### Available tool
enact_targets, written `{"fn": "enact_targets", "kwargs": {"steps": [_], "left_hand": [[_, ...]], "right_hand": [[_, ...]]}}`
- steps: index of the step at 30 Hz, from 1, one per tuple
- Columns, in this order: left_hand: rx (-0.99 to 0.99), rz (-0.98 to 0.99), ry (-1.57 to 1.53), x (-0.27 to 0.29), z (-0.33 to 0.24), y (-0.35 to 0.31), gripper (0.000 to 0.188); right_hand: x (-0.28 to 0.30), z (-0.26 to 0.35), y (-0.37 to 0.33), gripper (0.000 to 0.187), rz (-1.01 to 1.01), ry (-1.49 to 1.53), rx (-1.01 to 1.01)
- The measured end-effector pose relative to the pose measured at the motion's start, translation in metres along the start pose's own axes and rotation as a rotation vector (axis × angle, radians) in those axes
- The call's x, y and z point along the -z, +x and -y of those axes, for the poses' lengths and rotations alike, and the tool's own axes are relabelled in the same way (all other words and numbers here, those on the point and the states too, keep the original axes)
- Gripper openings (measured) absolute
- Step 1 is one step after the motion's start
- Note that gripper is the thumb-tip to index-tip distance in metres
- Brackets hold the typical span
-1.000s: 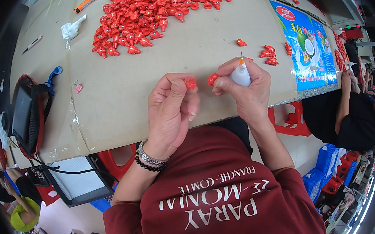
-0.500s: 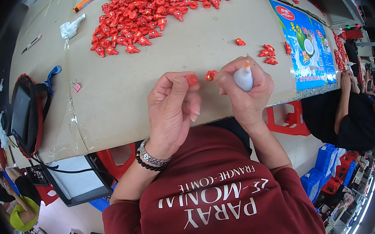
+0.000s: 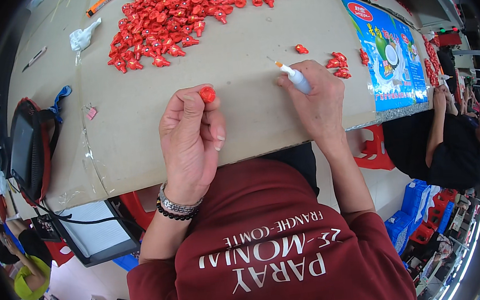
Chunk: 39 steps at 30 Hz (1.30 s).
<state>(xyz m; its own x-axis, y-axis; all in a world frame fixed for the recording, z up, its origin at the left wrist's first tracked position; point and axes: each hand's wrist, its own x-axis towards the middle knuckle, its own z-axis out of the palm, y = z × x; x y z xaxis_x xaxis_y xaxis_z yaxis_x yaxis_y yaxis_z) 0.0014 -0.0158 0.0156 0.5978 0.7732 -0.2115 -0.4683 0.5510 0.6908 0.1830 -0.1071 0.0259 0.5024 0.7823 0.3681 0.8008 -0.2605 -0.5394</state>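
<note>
My left hand [image 3: 190, 134] pinches a small red plastic piece [image 3: 208, 94] between thumb and forefinger, raised over the table. Its other fingers are curled loosely below. To the right, my right hand [image 3: 321, 100] is closed around a small whitish squeeze bottle [image 3: 299, 81]. The bottle has an orange collar and a thin needle tip that points up and to the left. A wide gap separates the tip from the red piece. Beyond my right hand lie a few loose red pieces [image 3: 337, 60] and a single red piece [image 3: 301, 48].
A large heap of red pieces [image 3: 166, 19] covers the table's far middle. At left are a crumpled white item [image 3: 84, 35], an orange box [image 3: 103, 2], a pen [image 3: 34, 58], a pink clip [image 3: 91, 112] and a black-and-red case [image 3: 29, 151]. A blue poster [image 3: 389, 57] lies at right.
My left hand has moved left, away from my right hand. The red piece at my right fingertips is no longer there. The bottle has tilted, its tip swinging leftward.
</note>
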Motion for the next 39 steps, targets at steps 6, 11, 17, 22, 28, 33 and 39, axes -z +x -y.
{"fn": "enact_targets", "kwargs": {"steps": [6, 11, 17, 22, 28, 33, 39], "left_hand": [[0.000, -0.006, -0.016, 0.004, 0.000, 0.001, 0.029], [0.013, -0.004, -0.042, 0.003, -0.002, 0.001, 0.028], [0.064, 0.025, -0.027, -0.003, 0.005, -0.001, 0.027], [0.127, 0.088, -0.017, -0.009, 0.014, -0.004, 0.022], [0.138, 0.117, 0.066, -0.013, 0.016, -0.006, 0.019], [0.105, 0.147, 0.161, -0.016, 0.016, -0.008, 0.019], [0.026, 0.150, 0.238, -0.018, 0.018, -0.009, 0.017]], "right_hand": [[0.008, -0.008, -0.003, 0.015, 0.090, -0.075, 0.140], [0.012, -0.011, -0.004, 0.017, 0.111, -0.045, 0.206], [0.015, 0.000, 0.000, 0.010, 0.095, 0.185, -0.031], [0.023, 0.022, -0.003, 0.012, 0.153, 0.519, -0.231], [0.021, 0.028, -0.004, 0.023, 0.060, 0.400, 0.162], [0.019, 0.028, -0.004, 0.026, 0.057, 0.361, 0.246], [0.017, 0.029, -0.006, 0.025, 0.062, 0.327, 0.270]]}}
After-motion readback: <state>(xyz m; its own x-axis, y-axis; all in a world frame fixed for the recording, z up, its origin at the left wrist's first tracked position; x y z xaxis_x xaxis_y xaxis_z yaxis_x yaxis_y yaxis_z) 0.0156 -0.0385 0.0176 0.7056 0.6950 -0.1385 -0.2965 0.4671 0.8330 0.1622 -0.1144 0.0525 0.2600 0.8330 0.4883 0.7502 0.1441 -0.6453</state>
